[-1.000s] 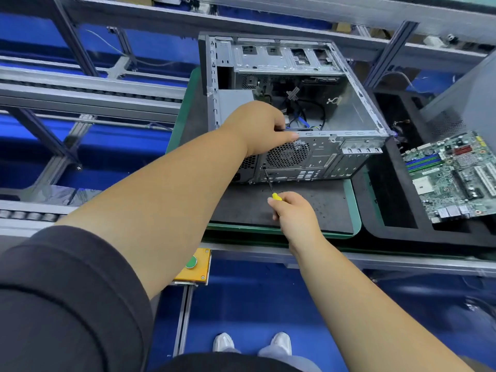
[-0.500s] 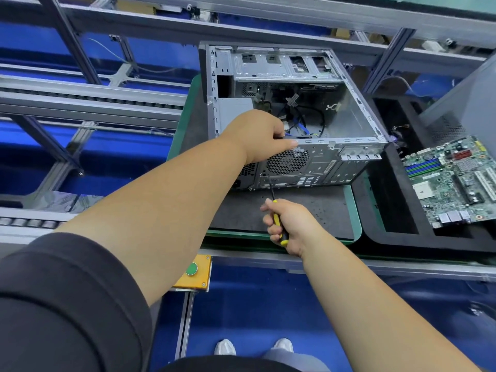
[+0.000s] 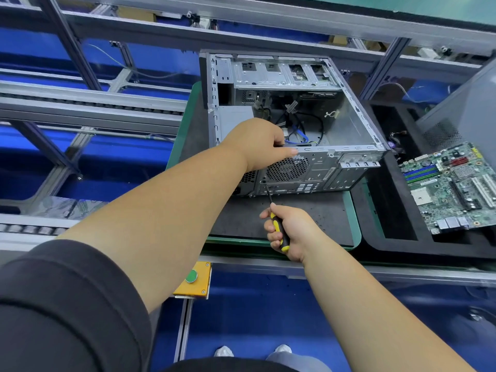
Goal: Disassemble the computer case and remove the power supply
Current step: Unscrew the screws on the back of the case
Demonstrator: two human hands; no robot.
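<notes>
An open grey computer case (image 3: 346, 130) lies on a dark mat, its rear panel facing me and loose cables inside. The grey power supply (image 3: 236, 116) sits in its left part, mostly hidden by my left hand. My left hand (image 3: 261, 142) grips the case's upper rear edge, thumb along the rim and fingers curled inside. My right hand (image 3: 291, 232) holds a yellow-and-black screwdriver (image 3: 279, 229). Its thin shaft points up to a spot on the rear panel just left of and below the round fan grille (image 3: 287, 169).
A green-edged pallet (image 3: 354, 224) carries the mat and case. To the right a black foam tray (image 3: 389, 237) holds a green motherboard (image 3: 453, 186). A grey side panel (image 3: 467, 114) leans at far right. Aluminium conveyor rails (image 3: 88, 103) run left; a yellow button box (image 3: 192, 280) hangs below.
My right hand drew back toward me and shifted its grip lower on the screwdriver handle, showing more of the yellow handle. My left hand stayed on the case edge.
</notes>
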